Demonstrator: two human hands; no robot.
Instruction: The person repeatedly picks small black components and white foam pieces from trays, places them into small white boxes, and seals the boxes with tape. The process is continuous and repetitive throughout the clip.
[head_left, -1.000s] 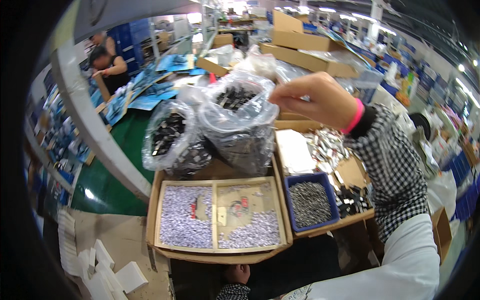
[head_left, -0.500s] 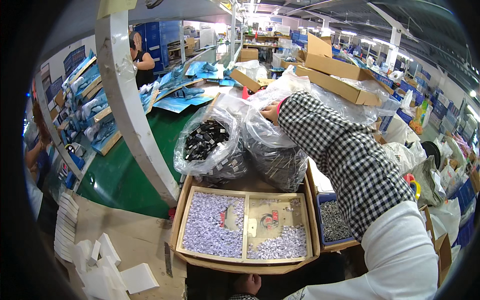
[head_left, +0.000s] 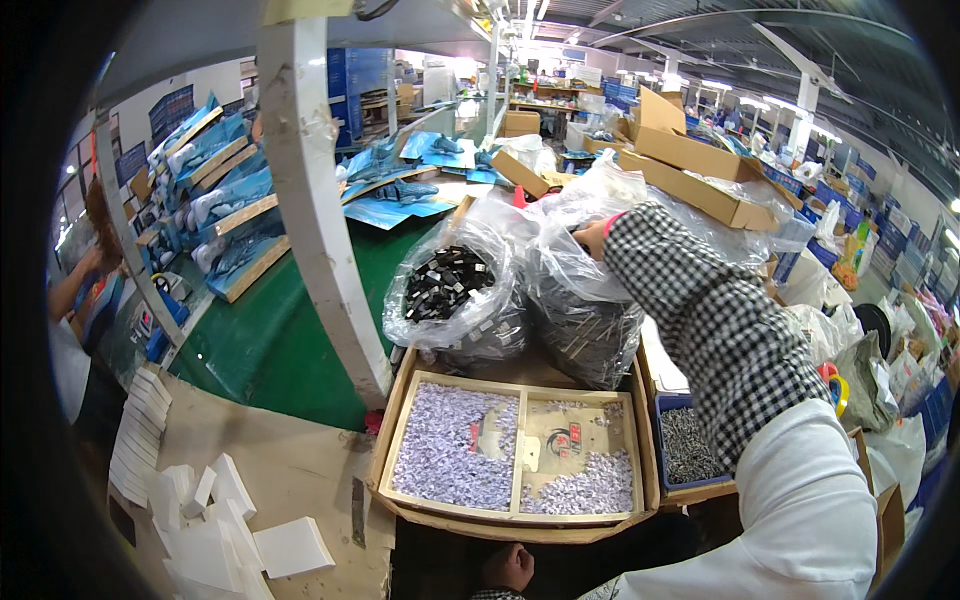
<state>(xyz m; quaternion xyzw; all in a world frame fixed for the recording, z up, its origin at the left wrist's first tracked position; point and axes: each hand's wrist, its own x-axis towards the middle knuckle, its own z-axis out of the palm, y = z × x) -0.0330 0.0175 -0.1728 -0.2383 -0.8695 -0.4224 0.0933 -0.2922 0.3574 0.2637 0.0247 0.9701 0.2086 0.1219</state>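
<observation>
Behind the divided tray (head_left: 400,440) | my right hand (head_left: 592,238) reached into the clear bag of dark metal parts (head_left: 585,320), bag propped upright against its neighbour bag (head_left: 450,295) | fingers buried in plastic, grip unreadable | left hand (head_left: 512,568) low, near tray front, loosely curled, empty.

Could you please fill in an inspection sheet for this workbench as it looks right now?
Surface: green bench, crowded.
Job's things: right hand reaches into a clear bag of dark parts; second bag stands beside it.
Clutter: divided tray of small pale parts; blue bin of screws; white foam blocks.
Hands: left hand low by the tray, grip unclear; right hand's grip hidden by plastic.
Cables: nothing seen.
Surroundings: cardboard boxes, blue packs, another person at left.
</observation>
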